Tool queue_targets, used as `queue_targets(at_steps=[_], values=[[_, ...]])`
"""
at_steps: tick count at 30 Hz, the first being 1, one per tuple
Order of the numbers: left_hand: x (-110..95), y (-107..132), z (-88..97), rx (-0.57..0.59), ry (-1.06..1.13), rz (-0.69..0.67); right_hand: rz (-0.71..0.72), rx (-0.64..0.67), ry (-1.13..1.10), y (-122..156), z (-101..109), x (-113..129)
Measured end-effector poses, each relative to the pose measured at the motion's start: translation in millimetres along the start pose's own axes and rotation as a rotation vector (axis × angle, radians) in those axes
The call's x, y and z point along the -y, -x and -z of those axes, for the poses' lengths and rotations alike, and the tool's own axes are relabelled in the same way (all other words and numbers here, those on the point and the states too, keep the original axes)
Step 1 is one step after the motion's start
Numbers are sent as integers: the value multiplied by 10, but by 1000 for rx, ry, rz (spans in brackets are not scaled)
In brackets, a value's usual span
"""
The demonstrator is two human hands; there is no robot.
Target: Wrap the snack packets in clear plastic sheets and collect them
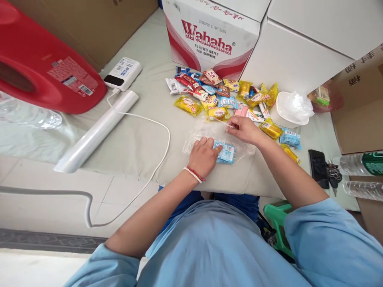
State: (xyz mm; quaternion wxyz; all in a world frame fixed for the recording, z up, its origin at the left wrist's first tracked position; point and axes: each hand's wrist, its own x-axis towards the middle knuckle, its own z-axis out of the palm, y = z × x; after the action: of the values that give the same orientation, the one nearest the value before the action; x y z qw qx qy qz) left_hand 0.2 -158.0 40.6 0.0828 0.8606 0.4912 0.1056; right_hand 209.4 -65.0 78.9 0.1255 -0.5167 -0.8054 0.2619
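A clear plastic bag [245, 149] lies flat on the pale cloth-covered surface in front of me. Inside it sits a light blue snack packet [226, 152]. My left hand [203, 156], with a red and white bracelet on its wrist, rests curled on the bag with its fingers pressing the blue packet. My right hand [243, 128] pinches the bag's upper edge between thumb and fingers. Just beyond lies a pile of several small snack packets [215, 95] in yellow, red and blue wrappers.
A Wahaha water carton [211, 38] stands behind the snacks, white boxes to its right. A white bowl [284, 113] holds crumpled plastic. A roll of plastic film [95, 133], a power bank [123, 72] with cable, a red container [42, 59], a phone [318, 167] and bottles lie around.
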Motion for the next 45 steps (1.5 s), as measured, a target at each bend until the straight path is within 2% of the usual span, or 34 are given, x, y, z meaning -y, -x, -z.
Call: queue_targets(at_steps=[2, 5, 8, 10, 11, 13, 15, 16, 18, 20, 22, 24, 26, 29, 31, 33, 35, 38, 40, 42, 45], values=[[-11, -4, -16, -3, 13, 11, 99, 46, -20, 207, -17, 124], [3, 29, -64, -3, 73, 43, 236, 156, 34, 525, -184, 248], [114, 171, -123, -33, 251, 36, 240, 180, 93, 731, -414, 253], [246, 302, -142, -116, 443, 59, 231, 194, 165, 787, -526, 244], [320, 360, -137, -176, 530, 118, 225, 212, 222, 797, -560, 250], [451, 423, -96, -321, 623, 319, 201, 256, 357, 797, -590, 298], [516, 390, -22, -458, 596, 495, 167, 288, 471, 786, -587, 384], [515, 338, 19, -506, 556, 530, 161, 298, 512, 780, -581, 433], [453, 184, 84, -539, 465, 495, 168, 310, 563, 767, -572, 520], [365, 7, 104, -475, 383, 420, 188, 319, 589, 758, -570, 573], [324, -129, 66, -327, 310, 391, 202, 321, 592, 757, -574, 582], [378, -173, -8, -151, 269, 410, 195, 315, 565, 770, -579, 552], [515, -117, -71, -43, 281, 421, 175, 304, 497, 800, -581, 495], [721, 79, -50, -62, 404, 351, 191, 255, 298, 870, -576, 395], [745, 207, 47, -77, 553, 340, 240, 205, 154, 917, -577, 338], [639, 278, 167, -58, 746, 415, 277, 166, 71, 948, -592, 304], [435, 271, 263, -49, 963, 512, 289, 147, 64, 961, -623, 298], [92, 146, 297, -64, 1217, 526, 277, 144, 120, 975, -675, 325], [-79, 47, 245, -26, 1155, 446, 268, 137, 121, 1005, -681, 331], [-179, -17, 152, 7, 926, 331, 277, 127, 48, 1060, -646, 300], [-239, -25, -10, -6, 580, 153, 269, 77, -157, 1172, -560, 175]])
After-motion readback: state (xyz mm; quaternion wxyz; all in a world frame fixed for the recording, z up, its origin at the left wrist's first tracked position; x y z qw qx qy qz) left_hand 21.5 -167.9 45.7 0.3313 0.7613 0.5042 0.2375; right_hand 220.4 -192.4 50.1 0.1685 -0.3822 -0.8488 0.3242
